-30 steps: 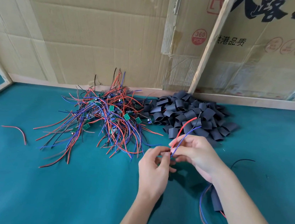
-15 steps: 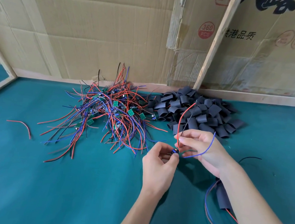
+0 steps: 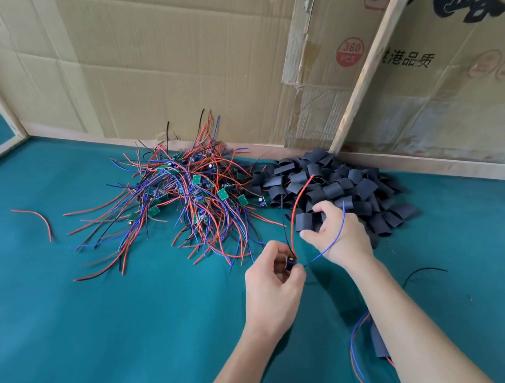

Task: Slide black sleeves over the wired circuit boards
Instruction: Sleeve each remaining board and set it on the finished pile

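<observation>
My left hand [image 3: 274, 289] pinches a small wired circuit board [image 3: 290, 263] above the green mat; its red wire [image 3: 297, 209] and blue wire [image 3: 332, 242] curve upward. My right hand [image 3: 340, 230] has reached to the near edge of the pile of black sleeves [image 3: 337, 189] and grips one black sleeve [image 3: 304, 221] between thumb and fingers. A tangle of wired circuit boards [image 3: 187, 196] with red, blue and black leads lies to the left of the sleeve pile. A sleeved board [image 3: 377, 343] with trailing wires lies under my right forearm, partly hidden.
The green mat [image 3: 71, 312] covers the table. Cardboard sheets [image 3: 166, 53] and a leaning wooden strip [image 3: 367, 71] form the back wall. A loose red wire [image 3: 38, 219] lies at the left; a loose black wire [image 3: 422, 272] lies at the right.
My right hand let go of the wires near my left hand, moved away to the sleeve pile and took hold of a sleeve. My left hand keeps the board.
</observation>
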The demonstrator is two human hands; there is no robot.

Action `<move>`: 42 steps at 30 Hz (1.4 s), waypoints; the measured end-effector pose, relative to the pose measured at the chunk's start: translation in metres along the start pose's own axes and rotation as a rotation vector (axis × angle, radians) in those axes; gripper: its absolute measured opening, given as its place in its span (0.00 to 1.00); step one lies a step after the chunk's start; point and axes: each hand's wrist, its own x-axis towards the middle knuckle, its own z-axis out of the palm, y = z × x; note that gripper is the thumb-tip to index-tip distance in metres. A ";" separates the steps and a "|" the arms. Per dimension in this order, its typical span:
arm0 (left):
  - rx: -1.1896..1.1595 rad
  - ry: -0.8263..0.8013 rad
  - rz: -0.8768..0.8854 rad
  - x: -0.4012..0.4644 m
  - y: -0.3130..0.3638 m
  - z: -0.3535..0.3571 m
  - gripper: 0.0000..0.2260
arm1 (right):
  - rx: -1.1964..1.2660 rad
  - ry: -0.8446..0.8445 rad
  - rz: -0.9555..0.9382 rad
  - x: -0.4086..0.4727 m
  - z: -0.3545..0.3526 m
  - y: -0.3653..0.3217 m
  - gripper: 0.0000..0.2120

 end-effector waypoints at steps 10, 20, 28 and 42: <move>0.044 0.007 -0.048 0.002 -0.004 0.000 0.12 | 0.061 0.181 0.004 -0.009 0.015 -0.012 0.08; 0.039 -0.034 -0.014 0.003 -0.004 -0.001 0.11 | 1.404 -0.052 0.209 -0.084 0.006 -0.011 0.07; 0.065 -0.051 -0.030 0.004 -0.008 0.002 0.10 | 1.331 -0.051 0.118 -0.094 0.004 0.001 0.06; 0.027 -0.166 -0.057 0.001 -0.007 -0.007 0.10 | 1.356 -0.044 0.083 -0.093 0.008 0.004 0.06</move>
